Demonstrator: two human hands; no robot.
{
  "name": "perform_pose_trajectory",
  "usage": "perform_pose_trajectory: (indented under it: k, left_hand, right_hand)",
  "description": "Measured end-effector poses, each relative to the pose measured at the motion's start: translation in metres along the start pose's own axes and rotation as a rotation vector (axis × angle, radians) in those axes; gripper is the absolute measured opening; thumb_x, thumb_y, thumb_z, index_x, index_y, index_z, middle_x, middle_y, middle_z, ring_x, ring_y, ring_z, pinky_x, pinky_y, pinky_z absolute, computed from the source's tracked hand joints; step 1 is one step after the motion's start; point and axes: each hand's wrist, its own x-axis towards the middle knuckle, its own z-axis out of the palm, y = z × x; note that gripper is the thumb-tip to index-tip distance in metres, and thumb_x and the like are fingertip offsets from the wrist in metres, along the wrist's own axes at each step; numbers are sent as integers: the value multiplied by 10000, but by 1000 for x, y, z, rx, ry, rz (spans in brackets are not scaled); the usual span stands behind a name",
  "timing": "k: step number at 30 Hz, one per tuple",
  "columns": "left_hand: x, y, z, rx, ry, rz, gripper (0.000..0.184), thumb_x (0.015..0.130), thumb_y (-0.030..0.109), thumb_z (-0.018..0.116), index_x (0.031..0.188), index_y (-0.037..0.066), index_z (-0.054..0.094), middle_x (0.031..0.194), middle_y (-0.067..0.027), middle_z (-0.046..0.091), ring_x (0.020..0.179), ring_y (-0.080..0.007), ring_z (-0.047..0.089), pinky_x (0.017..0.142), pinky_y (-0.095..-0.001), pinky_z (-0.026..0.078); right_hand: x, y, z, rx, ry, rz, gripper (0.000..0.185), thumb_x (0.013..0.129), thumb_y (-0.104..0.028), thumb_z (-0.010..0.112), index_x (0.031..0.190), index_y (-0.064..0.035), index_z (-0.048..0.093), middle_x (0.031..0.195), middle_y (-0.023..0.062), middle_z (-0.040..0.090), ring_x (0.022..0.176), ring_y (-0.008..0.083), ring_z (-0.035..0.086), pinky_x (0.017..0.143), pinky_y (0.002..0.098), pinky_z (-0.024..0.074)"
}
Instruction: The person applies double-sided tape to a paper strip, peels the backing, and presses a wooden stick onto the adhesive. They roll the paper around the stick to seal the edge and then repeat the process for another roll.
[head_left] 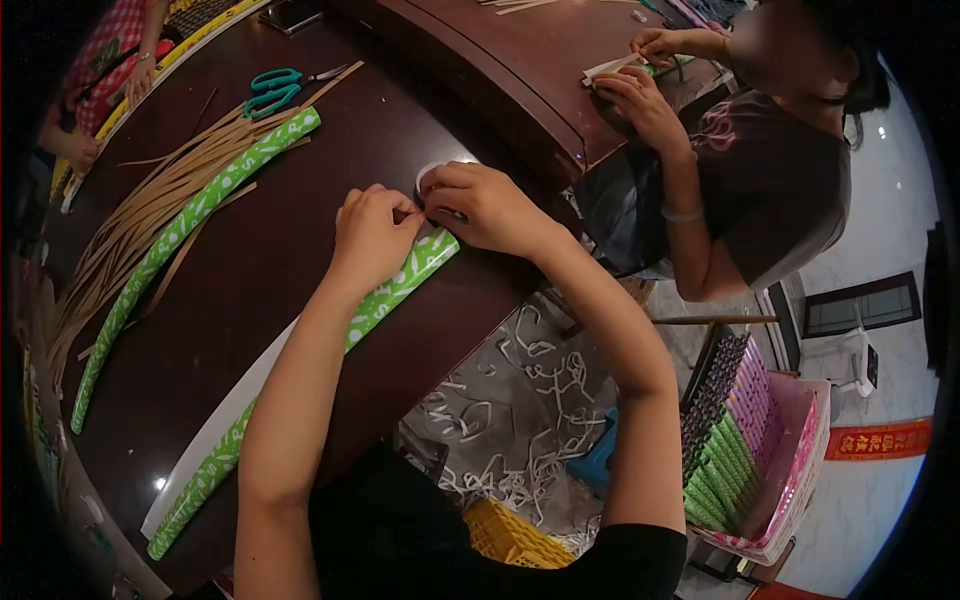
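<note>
A green patterned wrap (400, 283) with a white edge lies slantwise on the dark table, passing under my left forearm. At its upper end my left hand (376, 232) has its fingers pinched together; what is between them is too small to make out. Close beside it, my right hand (478, 208) is curled around a white roll (430, 178), perhaps tape, mostly hidden by the fingers. Further left lies a second green patterned roll (190, 215), long and narrow, over a bundle of thin brown strips (135, 225). Teal-handled scissors (275, 92) rest near the top of that bundle.
Across the dark table (270, 260), a co-worker (770, 180) handles pale strips at the upper right. A basket (800, 480) of patterned rolls stands lower right. White scraps (520, 390) and a yellow crate (510, 535) are below the table edge. Another person's hand (80, 150) is upper left.
</note>
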Motion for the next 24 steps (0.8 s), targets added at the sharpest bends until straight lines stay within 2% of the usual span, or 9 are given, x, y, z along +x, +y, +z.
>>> perform_pose_trajectory:
  k: [11, 13, 18, 21, 23, 24]
  left_hand:
    - [-1, -3, 6, 52, 19, 3, 98, 842, 135, 700, 866, 40, 693, 952, -86, 637, 985, -276, 570, 905, -394, 460]
    - [-1, -9, 12, 28, 120, 92, 83, 804, 152, 682, 794, 70, 698, 873, -70, 641, 920, -285, 576, 862, -426, 438]
    - [0, -12, 14, 29, 134, 106, 69, 796, 138, 666, 771, 80, 696, 860, -73, 643, 901, -289, 574, 838, -433, 443]
    - [1, -16, 17, 17, 156, 102, 77, 785, 159, 659, 757, 116, 717, 872, -92, 649, 924, -326, 578, 839, -459, 450]
    - [2, -18, 19, 22, 142, 101, 99, 796, 168, 653, 752, 110, 719, 908, -93, 649, 937, -328, 577, 839, -459, 452]
    - [0, -12, 15, 21, 115, 81, 102, 800, 167, 651, 755, 107, 721, 903, -91, 649, 941, -325, 577, 852, -449, 450]
  right_hand:
    - [-17, -4, 3, 34, 43, 24, 119, 791, -1, 683, 890, -21, 619, 1030, 79, 617, 881, 288, 643, 735, 362, 531]
    - [-19, -2, 1, 68, 40, 71, 135, 798, 4, 677, 915, -22, 614, 1044, 87, 613, 894, 298, 644, 749, 366, 532]
    - [-30, 1, -6, 63, 52, 91, 155, 797, 19, 669, 936, -14, 610, 1038, 99, 615, 897, 302, 647, 748, 363, 536]
    - [-17, -1, -8, -22, -2, 102, 156, 801, 22, 667, 943, -3, 605, 1003, 111, 625, 902, 299, 655, 749, 359, 540]
    - [-17, 4, -5, 23, 2, 68, 256, 814, 5, 674, 1061, -13, 607, 980, 120, 632, 887, 303, 661, 757, 360, 542]
    - [-13, -4, -6, 48, 15, 149, 333, 817, -14, 686, 1135, -23, 589, 991, 127, 638, 880, 309, 665, 763, 364, 543]
